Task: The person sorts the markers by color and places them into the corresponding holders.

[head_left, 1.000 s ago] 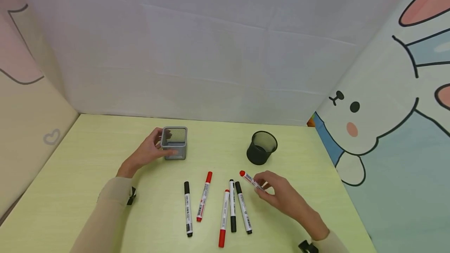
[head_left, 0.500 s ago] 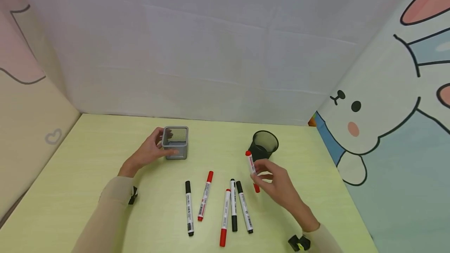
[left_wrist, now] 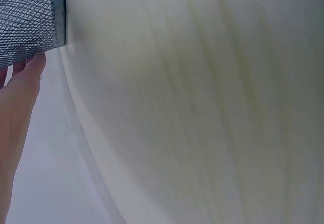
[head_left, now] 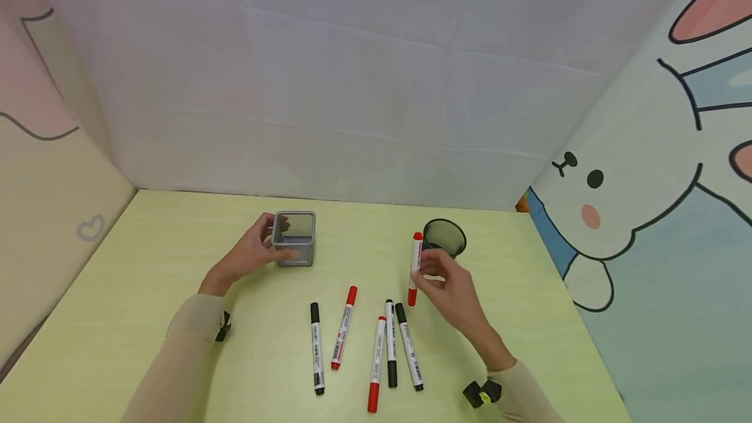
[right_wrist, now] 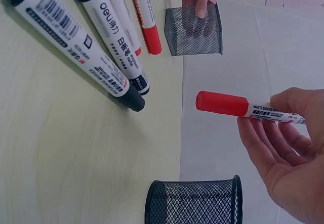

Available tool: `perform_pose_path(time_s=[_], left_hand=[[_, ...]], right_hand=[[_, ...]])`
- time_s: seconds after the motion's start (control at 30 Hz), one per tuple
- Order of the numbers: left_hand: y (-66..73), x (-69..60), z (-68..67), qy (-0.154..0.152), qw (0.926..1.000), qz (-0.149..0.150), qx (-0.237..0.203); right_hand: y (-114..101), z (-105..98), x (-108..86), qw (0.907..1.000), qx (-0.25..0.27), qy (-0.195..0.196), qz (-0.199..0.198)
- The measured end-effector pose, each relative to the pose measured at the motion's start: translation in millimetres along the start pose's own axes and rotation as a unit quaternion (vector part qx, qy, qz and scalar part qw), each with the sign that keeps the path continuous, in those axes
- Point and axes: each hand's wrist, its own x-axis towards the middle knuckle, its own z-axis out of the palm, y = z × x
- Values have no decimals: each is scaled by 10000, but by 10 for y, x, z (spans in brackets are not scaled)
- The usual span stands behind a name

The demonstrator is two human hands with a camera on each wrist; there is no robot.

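The right hand (head_left: 449,289) pinches a red marker (head_left: 414,266) near upright; the left hand (head_left: 247,260) grips a grey mesh holder (head_left: 304,254). In the head view, the tabletop (head_left: 153,266) ends in a straight far edge at twelve o'clock. The holder stands at eleven, a black mesh cup (head_left: 444,238) at one, a broad stretch of surface between. The held marker is at the cup's eight o'clock. Five loose markers (head_left: 377,351) lie around six.

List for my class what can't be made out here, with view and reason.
Head view: base of the black mesh cup, hidden behind the right hand.
Head view: print on the leftmost marker, too small to read.
Left wrist view: much of the gray mesh holder, cut off at top left.
Right wrist view: one end of the held red marker, hidden by the hand gripping it.
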Motion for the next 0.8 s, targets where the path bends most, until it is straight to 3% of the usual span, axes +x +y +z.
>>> perform_pose_path(time_s=[0.5, 0.8], left_hand=[[9, -16, 7, -17, 9999, -68, 128], [-21, -16, 12, 7, 9999, -17, 102]], right_hand=[[-56, 159, 183, 9980, 594, 163, 126], [-3, 258, 333, 9964, 805, 234, -143]])
